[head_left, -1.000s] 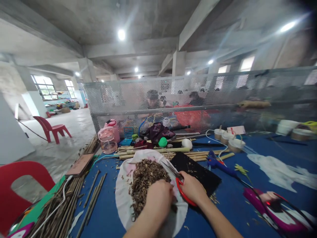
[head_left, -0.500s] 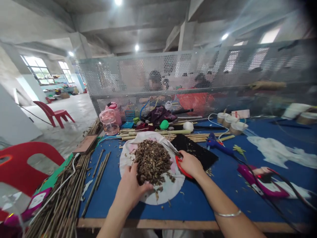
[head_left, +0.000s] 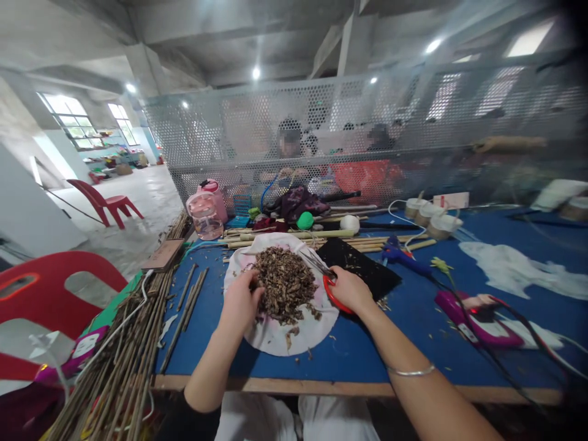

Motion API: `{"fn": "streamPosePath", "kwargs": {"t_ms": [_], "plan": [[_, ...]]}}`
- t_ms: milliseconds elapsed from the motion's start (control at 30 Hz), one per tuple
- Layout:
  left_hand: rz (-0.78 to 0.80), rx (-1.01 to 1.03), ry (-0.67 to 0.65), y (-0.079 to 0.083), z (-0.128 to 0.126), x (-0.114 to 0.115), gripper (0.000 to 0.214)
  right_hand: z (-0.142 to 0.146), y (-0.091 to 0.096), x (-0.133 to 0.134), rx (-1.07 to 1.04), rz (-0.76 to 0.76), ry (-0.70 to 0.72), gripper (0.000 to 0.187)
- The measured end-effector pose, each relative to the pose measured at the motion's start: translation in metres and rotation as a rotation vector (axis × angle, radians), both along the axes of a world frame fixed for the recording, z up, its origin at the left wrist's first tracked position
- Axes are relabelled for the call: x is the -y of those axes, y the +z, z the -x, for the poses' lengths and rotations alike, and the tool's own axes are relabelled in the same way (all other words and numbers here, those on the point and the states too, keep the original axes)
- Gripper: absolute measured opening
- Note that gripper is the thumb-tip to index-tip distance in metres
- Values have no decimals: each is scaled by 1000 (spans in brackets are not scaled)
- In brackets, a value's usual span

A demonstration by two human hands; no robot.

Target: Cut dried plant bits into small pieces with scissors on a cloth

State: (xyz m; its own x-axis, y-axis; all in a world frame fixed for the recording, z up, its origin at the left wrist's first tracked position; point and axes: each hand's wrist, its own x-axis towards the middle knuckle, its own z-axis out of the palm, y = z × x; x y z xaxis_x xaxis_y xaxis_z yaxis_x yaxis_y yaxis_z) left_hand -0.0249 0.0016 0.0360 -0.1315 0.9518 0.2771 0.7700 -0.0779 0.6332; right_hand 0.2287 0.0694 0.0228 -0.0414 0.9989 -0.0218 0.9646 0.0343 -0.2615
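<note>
Dry brown shreds [head_left: 287,285] heaped on a white cloth [head_left: 285,343], a hand at either side.
The left hand [head_left: 241,300] curls at the heap's left flank; whether it pinches anything, I cannot tell. The right hand [head_left: 353,291] grips red-handled scissors [head_left: 316,263], best angled away from the left fingers; light inward strokes should suit the loose heap. Sticks [head_left: 190,306] crowd the left and canes [head_left: 367,241] the back; more room lies right, toward the purple device [head_left: 478,327], behind the wooden front edge [head_left: 294,386].
</note>
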Motion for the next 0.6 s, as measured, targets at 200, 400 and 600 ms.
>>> {"fn": "streamPosePath", "kwargs": {"t_ms": [200, 400, 600], "plan": [[-112, 129, -42, 9, -19, -37, 25, 0, -3, -1, -36, -8, -15, 34], [36, 725, 20, 11, -33, -48, 10, 0, 12, 8, -245, -115, -25, 33], [153, 1317, -8, 3, -35, -35, 12, 14, 41, 45, -503, 60, 332, 43]]}}
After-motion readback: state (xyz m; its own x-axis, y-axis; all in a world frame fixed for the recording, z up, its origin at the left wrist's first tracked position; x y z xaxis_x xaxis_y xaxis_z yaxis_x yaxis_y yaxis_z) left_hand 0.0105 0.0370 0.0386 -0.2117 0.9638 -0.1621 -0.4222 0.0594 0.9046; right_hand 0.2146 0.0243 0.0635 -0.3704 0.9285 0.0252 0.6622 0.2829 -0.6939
